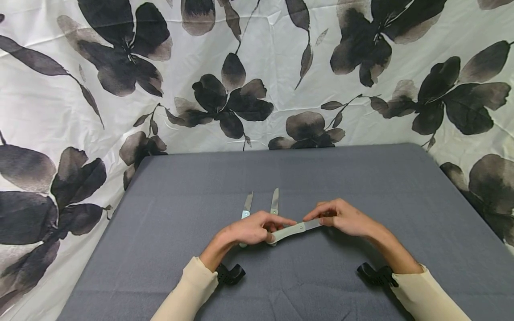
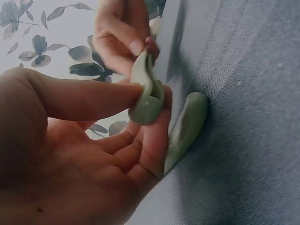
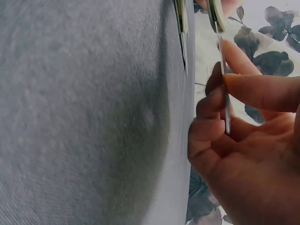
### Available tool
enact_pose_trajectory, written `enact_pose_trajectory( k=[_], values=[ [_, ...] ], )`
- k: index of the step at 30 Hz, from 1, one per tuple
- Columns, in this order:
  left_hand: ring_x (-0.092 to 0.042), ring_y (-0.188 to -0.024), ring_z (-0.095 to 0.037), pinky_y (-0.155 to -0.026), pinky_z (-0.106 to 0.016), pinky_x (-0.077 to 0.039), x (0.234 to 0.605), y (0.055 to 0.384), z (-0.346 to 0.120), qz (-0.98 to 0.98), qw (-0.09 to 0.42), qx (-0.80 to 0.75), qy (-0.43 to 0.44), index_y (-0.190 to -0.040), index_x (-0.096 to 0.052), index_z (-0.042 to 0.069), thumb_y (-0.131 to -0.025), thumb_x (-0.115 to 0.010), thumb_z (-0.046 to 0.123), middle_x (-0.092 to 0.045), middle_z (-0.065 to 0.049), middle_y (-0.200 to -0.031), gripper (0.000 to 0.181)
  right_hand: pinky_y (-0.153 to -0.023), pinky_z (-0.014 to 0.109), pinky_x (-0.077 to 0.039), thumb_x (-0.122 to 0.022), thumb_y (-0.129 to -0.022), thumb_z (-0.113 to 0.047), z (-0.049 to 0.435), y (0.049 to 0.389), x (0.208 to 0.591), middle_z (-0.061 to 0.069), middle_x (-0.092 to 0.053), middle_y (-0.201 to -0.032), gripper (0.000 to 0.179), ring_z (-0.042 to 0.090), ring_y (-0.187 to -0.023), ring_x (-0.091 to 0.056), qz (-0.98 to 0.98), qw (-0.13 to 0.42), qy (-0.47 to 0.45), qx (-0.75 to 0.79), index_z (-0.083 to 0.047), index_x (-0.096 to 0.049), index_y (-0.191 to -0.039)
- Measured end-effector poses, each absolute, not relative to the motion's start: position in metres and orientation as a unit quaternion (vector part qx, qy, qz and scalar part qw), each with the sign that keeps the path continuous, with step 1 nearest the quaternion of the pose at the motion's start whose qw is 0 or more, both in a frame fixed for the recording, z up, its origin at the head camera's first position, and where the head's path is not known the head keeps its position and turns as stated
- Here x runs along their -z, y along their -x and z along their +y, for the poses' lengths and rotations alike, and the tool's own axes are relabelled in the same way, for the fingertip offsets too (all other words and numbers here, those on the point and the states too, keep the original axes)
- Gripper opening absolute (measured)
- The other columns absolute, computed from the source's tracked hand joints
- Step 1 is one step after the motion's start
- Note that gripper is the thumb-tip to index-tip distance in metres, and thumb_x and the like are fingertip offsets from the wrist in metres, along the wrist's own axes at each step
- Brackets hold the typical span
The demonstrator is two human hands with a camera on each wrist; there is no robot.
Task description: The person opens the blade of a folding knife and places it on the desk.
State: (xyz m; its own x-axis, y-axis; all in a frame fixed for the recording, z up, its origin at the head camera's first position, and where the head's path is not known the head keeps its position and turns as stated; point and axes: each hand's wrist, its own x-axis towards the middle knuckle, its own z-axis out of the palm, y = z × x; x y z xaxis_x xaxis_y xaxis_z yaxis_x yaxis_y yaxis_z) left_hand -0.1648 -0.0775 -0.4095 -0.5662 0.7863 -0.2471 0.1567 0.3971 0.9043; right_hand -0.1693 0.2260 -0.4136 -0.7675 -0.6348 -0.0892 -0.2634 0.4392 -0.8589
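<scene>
Both hands hold one folding knife [image 1: 294, 230] above the table, its blade out to the right. My left hand [image 1: 252, 229] pinches the pale green handle [image 2: 144, 105] between thumb and fingers, as the left wrist view shows. The flat of the metal blade [image 3: 226, 105] is pinched between the thumb and fingers of my right hand [image 1: 346, 217]. Behind the left hand, a second pale green knife [image 1: 275, 203] lies on the table with its blade pointing away. To its left lies a light blue knife [image 1: 247, 205], also unfolded; the left hand partly hides both handles.
A grey cloth-covered table [image 1: 192, 178] spreads beneath the hands. Beyond its far edge and along its sides hangs a white floral sheet [image 1: 277, 49]. Black wrist cameras sit on the left wrist [image 1: 230, 273] and the right wrist [image 1: 375, 274].
</scene>
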Motion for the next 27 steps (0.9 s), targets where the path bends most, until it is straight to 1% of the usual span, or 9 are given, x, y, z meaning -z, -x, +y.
enact_pose_trajectory(
  k=[4, 7, 11, 14, 17, 19, 23, 25, 27],
  values=[
    [-0.061, -0.088, -0.012, -0.067, -0.023, -0.042, 0.414, 0.163, -0.075, 0.766, 0.330, -0.464, -0.297, -0.150, -0.058, 0.019, -0.085, -0.052, -0.010, -0.070, -0.014, -0.127, 0.071, -0.082, 0.025, -0.054, -0.063, -0.102, -0.008, 0.228, 0.169, 0.412, 0.011, -0.075, -0.120, 0.027, 0.010, -0.103, -0.069, 0.843, 0.168, 0.230, 0.457, -0.014, -0.076, -0.124],
    [-0.065, -0.088, -0.011, -0.068, -0.023, -0.046, 0.419, 0.162, -0.072, 0.771, 0.316, -0.473, -0.287, -0.151, -0.057, 0.020, -0.086, -0.053, -0.009, -0.071, -0.014, -0.120, 0.071, -0.081, 0.027, -0.054, -0.064, -0.102, -0.013, 0.230, 0.169, 0.413, 0.013, -0.073, -0.123, 0.027, 0.012, -0.103, -0.068, 0.848, 0.153, 0.195, 0.468, -0.014, -0.074, -0.127],
    [-0.063, -0.090, -0.009, -0.073, -0.022, -0.048, 0.424, 0.160, -0.066, 0.778, 0.286, -0.487, -0.276, -0.151, -0.057, 0.017, -0.089, -0.057, -0.008, -0.068, -0.012, -0.120, 0.067, -0.078, 0.029, -0.055, -0.068, -0.100, -0.014, 0.230, 0.171, 0.416, 0.019, -0.070, -0.126, 0.035, 0.016, -0.097, -0.070, 0.836, 0.136, 0.154, 0.509, -0.009, -0.068, -0.134],
    [-0.061, -0.091, -0.009, -0.077, -0.020, -0.049, 0.426, 0.157, -0.061, 0.777, 0.263, -0.502, -0.273, -0.151, -0.056, 0.012, -0.091, -0.060, -0.007, -0.066, -0.015, -0.119, 0.063, -0.078, 0.031, -0.058, -0.071, -0.098, -0.013, 0.228, 0.174, 0.418, 0.022, -0.068, -0.122, 0.043, 0.021, -0.090, -0.071, 0.821, 0.124, 0.129, 0.542, -0.002, -0.062, -0.139],
    [-0.060, -0.089, -0.009, -0.076, -0.019, -0.050, 0.426, 0.154, -0.054, 0.770, 0.254, -0.524, -0.262, -0.151, -0.054, 0.008, -0.093, -0.061, -0.007, -0.066, -0.018, -0.119, 0.061, -0.082, 0.033, -0.061, -0.070, -0.099, -0.010, 0.226, 0.175, 0.419, 0.020, -0.067, -0.116, 0.049, 0.020, -0.088, -0.073, 0.800, 0.115, 0.107, 0.579, 0.005, -0.053, -0.142],
    [-0.060, -0.089, -0.008, -0.075, -0.017, -0.051, 0.425, 0.152, -0.049, 0.766, 0.251, -0.535, -0.251, -0.152, -0.052, 0.007, -0.093, -0.063, -0.008, -0.066, -0.019, -0.119, 0.062, -0.083, 0.032, -0.063, -0.069, -0.099, -0.006, 0.224, 0.177, 0.420, 0.016, -0.068, -0.112, 0.048, 0.017, -0.088, -0.074, 0.773, 0.111, 0.090, 0.619, 0.007, -0.049, -0.140],
    [-0.063, -0.092, -0.010, -0.078, -0.017, -0.053, 0.424, 0.149, -0.040, 0.768, 0.245, -0.543, -0.234, -0.155, -0.049, 0.009, -0.093, -0.066, -0.007, -0.066, -0.017, -0.121, 0.066, -0.082, 0.029, -0.064, -0.068, -0.097, 0.002, 0.222, 0.179, 0.421, 0.004, -0.071, -0.100, 0.047, 0.012, -0.085, -0.074, 0.720, 0.103, 0.057, 0.685, 0.005, -0.044, -0.137],
    [-0.065, -0.094, -0.012, -0.079, -0.017, -0.054, 0.425, 0.148, -0.036, 0.770, 0.240, -0.542, -0.236, -0.156, -0.046, 0.007, -0.093, -0.068, -0.007, -0.066, -0.019, -0.123, 0.069, -0.079, 0.027, -0.064, -0.068, -0.096, 0.005, 0.220, 0.181, 0.422, -0.001, -0.071, -0.095, 0.045, 0.011, -0.082, -0.074, 0.702, 0.100, 0.041, 0.704, 0.001, -0.044, -0.134],
    [-0.065, -0.097, -0.014, -0.080, -0.018, -0.054, 0.426, 0.147, -0.032, 0.772, 0.233, -0.540, -0.239, -0.157, -0.044, 0.004, -0.092, -0.069, -0.008, -0.066, -0.020, -0.125, 0.071, -0.077, 0.027, -0.064, -0.068, -0.095, 0.007, 0.219, 0.183, 0.423, -0.002, -0.071, -0.092, 0.045, 0.011, -0.080, -0.074, 0.691, 0.095, 0.027, 0.716, -0.001, -0.043, -0.132]
  ],
)
